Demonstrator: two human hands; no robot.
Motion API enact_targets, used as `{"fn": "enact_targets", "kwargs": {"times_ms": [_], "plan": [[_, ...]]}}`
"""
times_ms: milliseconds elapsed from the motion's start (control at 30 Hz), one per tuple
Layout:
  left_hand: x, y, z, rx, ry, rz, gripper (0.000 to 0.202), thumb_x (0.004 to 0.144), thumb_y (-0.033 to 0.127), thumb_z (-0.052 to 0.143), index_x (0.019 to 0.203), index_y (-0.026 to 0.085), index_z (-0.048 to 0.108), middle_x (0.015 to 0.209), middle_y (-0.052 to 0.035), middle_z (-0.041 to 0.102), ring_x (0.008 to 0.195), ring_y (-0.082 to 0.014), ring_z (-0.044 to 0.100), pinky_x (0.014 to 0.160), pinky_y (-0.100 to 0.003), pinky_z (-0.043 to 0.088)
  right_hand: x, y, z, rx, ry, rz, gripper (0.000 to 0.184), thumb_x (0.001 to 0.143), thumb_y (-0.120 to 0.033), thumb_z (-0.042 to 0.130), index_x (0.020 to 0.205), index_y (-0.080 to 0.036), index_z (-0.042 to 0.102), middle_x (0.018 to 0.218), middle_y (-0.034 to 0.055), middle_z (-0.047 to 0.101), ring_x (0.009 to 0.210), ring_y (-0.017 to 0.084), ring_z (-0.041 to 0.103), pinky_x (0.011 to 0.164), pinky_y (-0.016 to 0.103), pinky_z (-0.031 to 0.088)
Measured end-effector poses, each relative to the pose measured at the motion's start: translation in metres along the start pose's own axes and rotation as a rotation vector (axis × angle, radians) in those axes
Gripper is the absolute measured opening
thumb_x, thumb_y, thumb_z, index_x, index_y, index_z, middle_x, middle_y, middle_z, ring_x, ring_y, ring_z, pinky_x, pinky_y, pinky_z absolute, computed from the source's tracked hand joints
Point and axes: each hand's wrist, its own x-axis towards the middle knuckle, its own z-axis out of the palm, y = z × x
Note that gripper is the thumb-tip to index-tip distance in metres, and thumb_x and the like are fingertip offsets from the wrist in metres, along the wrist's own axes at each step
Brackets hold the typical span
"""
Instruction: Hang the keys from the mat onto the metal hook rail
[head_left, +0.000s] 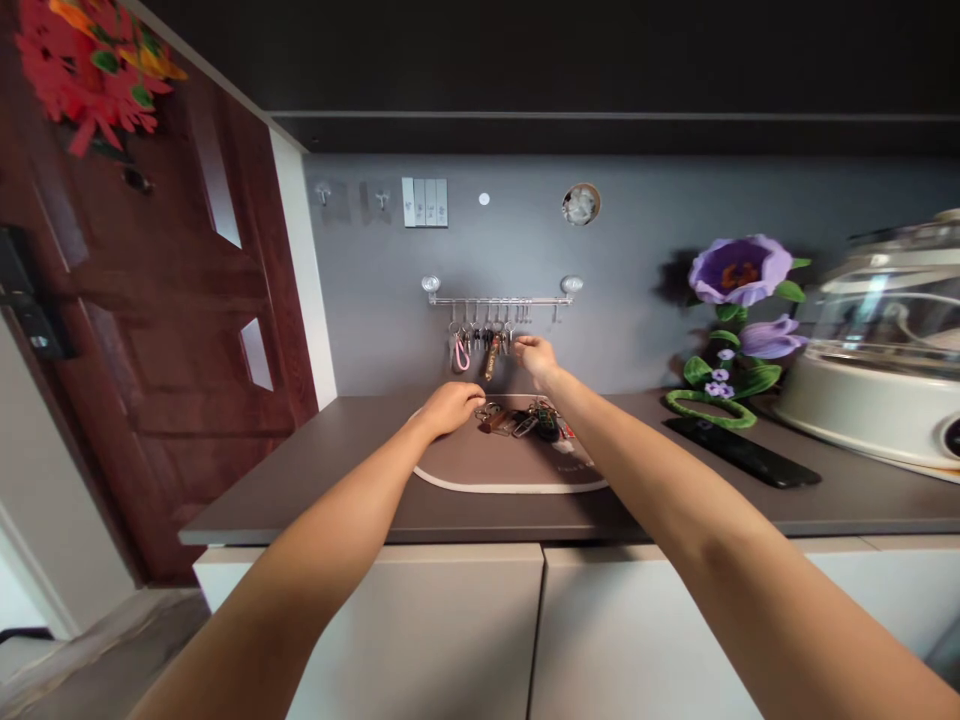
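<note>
One hook rail (499,301), on two clear round mounts (430,284), carries a row of hanging keys (503,341), too crowded to count, with one pink loop (462,352) and one brown tag (492,357). The right hand (536,357) has its fingertips drawn together at the row's right end; whether they grip a key cannot be told. The left hand (452,407) is curled over one mat (495,475), beside one key pile (547,420); its grip cannot be told. The right forearm hides the mat's right edge. Two wall hooks (322,194) and one four-part panel (425,202) lie above; two large purple flowers (741,270), one black device (742,452) and one appliance (862,390) lie right. Lettering on mat, tag and panel is illegible.
</note>
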Motion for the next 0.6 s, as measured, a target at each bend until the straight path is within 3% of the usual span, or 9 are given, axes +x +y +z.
{"fn": "enact_targets", "kwargs": {"times_ms": [367, 600], "plan": [[-0.006, 0.014, 0.009, -0.094, -0.090, -0.013, 0.039, 0.078, 0.046, 0.042, 0.072, 0.017, 0.066, 0.077, -0.0047, 0.065, 0.073, -0.0154, 0.057, 0.069, -0.024, 0.040, -0.052, 0.018, -0.028, -0.075, -0.144, -0.054, 0.016, 0.068, -0.014, 0.054, 0.083, -0.016, 0.058, 0.077, 0.0005, 0.061, 0.072, 0.009, 0.054, 0.074, 0.025, 0.043], [-0.006, 0.015, 0.014, -0.008, -0.119, -0.049, 0.042, 0.072, 0.054, 0.047, 0.071, 0.016, 0.063, 0.076, -0.0052, 0.062, 0.070, -0.0159, 0.053, 0.062, -0.025, 0.037, -0.051, 0.029, -0.037, -0.226, -0.231, -0.166, 0.011, 0.068, -0.010, 0.055, 0.076, -0.016, 0.059, 0.068, -0.0013, 0.061, 0.069, 0.010, 0.055, 0.076, 0.027, 0.043]]}}
